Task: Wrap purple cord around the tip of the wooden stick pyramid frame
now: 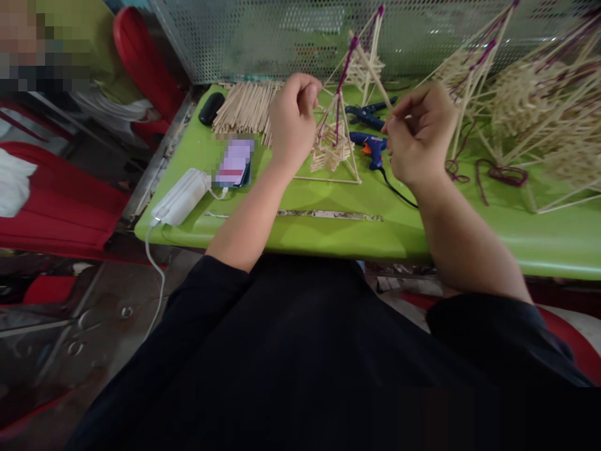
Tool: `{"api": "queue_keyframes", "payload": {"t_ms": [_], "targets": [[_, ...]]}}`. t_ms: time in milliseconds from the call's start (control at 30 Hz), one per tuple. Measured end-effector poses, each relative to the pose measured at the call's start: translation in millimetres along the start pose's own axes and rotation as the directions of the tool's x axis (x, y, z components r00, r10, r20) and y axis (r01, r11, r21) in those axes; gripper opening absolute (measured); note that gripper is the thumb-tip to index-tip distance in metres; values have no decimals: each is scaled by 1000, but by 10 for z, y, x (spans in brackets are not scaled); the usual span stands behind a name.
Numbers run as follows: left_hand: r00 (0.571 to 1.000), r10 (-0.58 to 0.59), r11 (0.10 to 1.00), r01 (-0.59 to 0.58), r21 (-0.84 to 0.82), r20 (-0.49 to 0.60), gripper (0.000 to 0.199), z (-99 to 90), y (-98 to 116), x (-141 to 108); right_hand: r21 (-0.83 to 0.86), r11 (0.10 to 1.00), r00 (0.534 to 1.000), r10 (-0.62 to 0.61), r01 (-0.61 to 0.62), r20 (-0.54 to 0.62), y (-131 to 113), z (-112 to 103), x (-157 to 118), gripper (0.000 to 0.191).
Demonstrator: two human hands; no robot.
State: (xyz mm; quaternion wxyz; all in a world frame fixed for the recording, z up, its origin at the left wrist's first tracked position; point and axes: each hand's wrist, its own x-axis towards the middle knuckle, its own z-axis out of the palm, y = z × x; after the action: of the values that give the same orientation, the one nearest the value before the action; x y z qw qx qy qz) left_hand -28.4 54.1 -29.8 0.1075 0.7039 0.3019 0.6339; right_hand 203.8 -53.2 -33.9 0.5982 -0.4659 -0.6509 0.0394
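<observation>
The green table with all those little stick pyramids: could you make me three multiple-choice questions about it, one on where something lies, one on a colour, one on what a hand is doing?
1. Where does the blue glue gun lie?
A. on the floor
B. on the green table, between the two hands
C. on the red chair

2. What colour is the yarn tied at the top of the stick pyramid?
A. purple
B. yellow
C. white

3. What is the right hand doing?
A. lying flat on the table
B. gripping the glue gun
C. pinching a thin stick

Answers: 1 B, it lies on the table beside the pyramid; 2 A, purple wraps the tip; 3 C, the stick rises from its closed fingertips, while the left hand is curled near the pyramid.
</observation>
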Motion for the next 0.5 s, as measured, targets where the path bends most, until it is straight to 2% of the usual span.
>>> {"api": "queue_keyframes", "payload": {"t_ms": [100,233,400,500], "targets": [[997,-62,998,63,23,-38,82,63,-9,24,3,1000,999,31,-31,-11,-9,1,-6,33],[992,-120,992,122,42,-43,81,102,-41,52,-22,1000,1000,16,-16,1,-18,-12,-7,32],[992,-124,992,124,0,-1,74,34,71,14,-52,999,1000,5,-4,9,-8,-18,-5,29],[995,-101,995,101,-21,-16,73,73,68,8,-31,999,1000,11,-10,1,-19,-13,-3,30]]}}
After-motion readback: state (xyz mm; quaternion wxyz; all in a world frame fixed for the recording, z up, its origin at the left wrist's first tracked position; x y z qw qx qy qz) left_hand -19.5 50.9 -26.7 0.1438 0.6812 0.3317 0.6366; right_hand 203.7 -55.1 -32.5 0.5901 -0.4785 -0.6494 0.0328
